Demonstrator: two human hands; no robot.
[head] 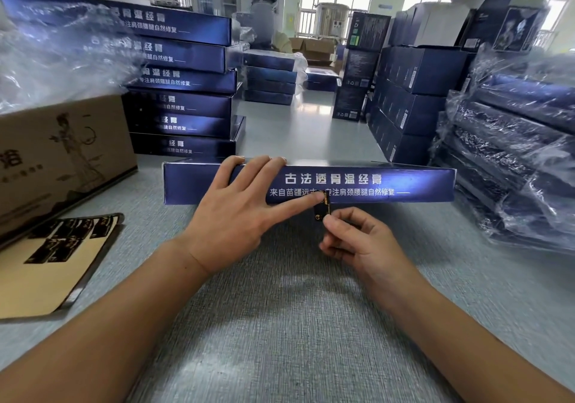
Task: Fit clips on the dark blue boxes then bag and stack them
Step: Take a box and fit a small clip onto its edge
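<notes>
A flat dark blue box [373,184] with white lettering lies across the grey table in front of me. My left hand [239,216] rests on its front face with straight fingers, and the thumb tip touches a small black clip [322,209] at the box's lower front edge. My right hand [354,240] pinches the bottom of that clip between thumb and fingers. At the left lies a tan sheet [53,265] carrying several more black clips.
A tall stack of dark blue boxes [183,85] stands behind at the left, next to a brown carton [62,159] topped with clear plastic bags [56,50]. Bagged boxes [513,153] are piled at the right. More blue cartons [410,97] stand further back.
</notes>
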